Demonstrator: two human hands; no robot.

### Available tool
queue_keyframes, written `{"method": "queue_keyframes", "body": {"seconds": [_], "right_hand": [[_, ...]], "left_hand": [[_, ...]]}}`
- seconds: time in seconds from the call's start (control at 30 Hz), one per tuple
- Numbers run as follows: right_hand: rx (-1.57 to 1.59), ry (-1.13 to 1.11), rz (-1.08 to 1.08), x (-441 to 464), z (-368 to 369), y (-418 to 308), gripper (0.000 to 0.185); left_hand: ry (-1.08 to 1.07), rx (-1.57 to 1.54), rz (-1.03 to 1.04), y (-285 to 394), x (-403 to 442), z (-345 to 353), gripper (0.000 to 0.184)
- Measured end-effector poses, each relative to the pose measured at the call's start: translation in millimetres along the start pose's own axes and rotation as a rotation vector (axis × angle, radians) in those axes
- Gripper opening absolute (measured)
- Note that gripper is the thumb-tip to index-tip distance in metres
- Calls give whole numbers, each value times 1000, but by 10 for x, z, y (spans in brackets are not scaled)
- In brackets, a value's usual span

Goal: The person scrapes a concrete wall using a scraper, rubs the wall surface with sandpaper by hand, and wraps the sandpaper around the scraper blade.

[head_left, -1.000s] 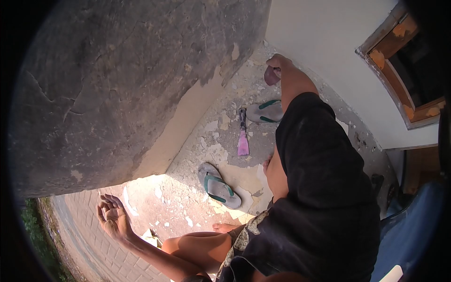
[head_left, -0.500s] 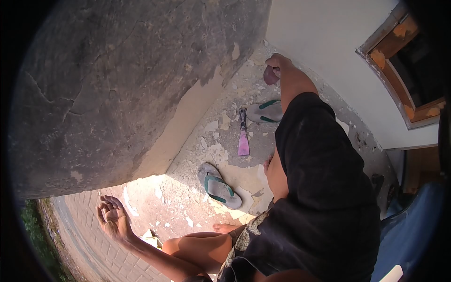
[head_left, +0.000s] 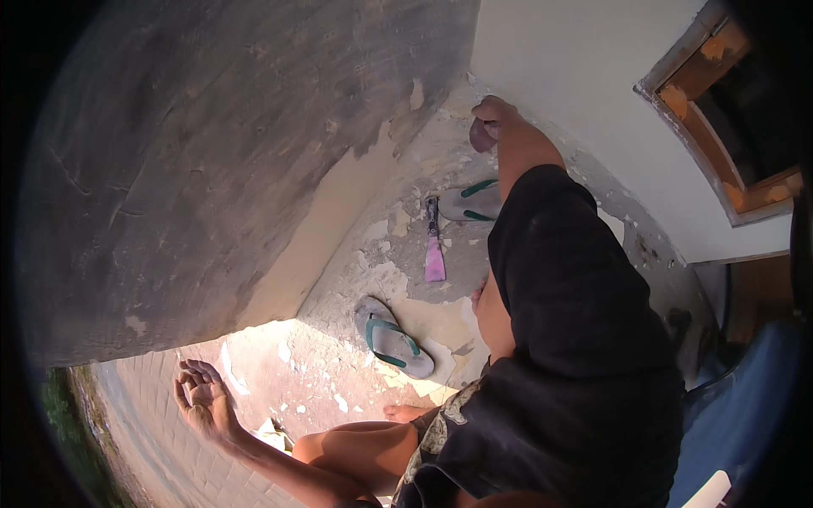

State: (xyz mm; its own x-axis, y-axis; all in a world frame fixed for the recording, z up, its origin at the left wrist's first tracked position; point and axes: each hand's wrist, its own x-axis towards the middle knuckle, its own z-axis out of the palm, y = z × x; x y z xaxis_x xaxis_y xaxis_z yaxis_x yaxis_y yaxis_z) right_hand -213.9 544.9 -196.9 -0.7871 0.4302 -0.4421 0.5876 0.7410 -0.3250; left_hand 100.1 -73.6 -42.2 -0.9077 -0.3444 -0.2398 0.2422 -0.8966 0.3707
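Your right hand (head_left: 493, 110) at one o'clock grips a pink piece (head_left: 482, 138), your left hand (head_left: 206, 402) at eight is loose and empty, and flakes (head_left: 341, 402) on the floor (head_left: 466, 254) could make your bare foot (head_left: 402, 412) slip.

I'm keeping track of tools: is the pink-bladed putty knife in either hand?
No, the putty knife lies on the floor beside a flip-flop.

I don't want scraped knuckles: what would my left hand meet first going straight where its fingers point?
Your left hand would likely meet the dark wall, though depth is unclear.
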Motion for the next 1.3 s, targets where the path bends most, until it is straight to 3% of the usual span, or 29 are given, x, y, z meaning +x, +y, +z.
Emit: {"method": "queue_keyframes", "body": {"seconds": [0.07,0.17,0.33,0.47,0.57,0.63,0.7,0.8,0.87,0.97,1.13,1.3], "right_hand": [[-156,6,50,-58,-101,-8,53],[117,194,302,77,-301,195,80],[14,495,286,-103,-1140,1059,85],[-235,571,344,-519,-1202,1281,80],[-240,505,247,-847,-1354,1364,81],[-251,808,274,-760,-1390,1671,78],[28,994,413,-1163,-1541,1624,78],[194,1166,613,-1210,-1719,2105,47],[159,1102,624,-1220,-1785,2489,46],[114,839,586,-1130,-2073,2948,82],[113,1014,526,-1525,-1931,2330,84],[131,1006,486,-1388,-1854,2313,88]], "left_hand": [[-11,38,0,-7,9,-6,9],[4,15,-16,74,39,-65,10],[-29,-31,-49,205,-44,-73,8],[-45,23,-21,215,-83,-89,11],[-42,-4,-34,335,-121,-168,11],[-45,-71,-61,335,-31,-253,11],[-25,-121,-58,456,-4,-347,10],[-20,-155,-52,539,19,-393,9],[-10,-114,-61,474,-20,-330,9],[-15,-77,-75,378,-10,-279,10],[-2,-105,-78,524,62,-427,18],[-11,-106,-70,489,78,-425,19]]}}
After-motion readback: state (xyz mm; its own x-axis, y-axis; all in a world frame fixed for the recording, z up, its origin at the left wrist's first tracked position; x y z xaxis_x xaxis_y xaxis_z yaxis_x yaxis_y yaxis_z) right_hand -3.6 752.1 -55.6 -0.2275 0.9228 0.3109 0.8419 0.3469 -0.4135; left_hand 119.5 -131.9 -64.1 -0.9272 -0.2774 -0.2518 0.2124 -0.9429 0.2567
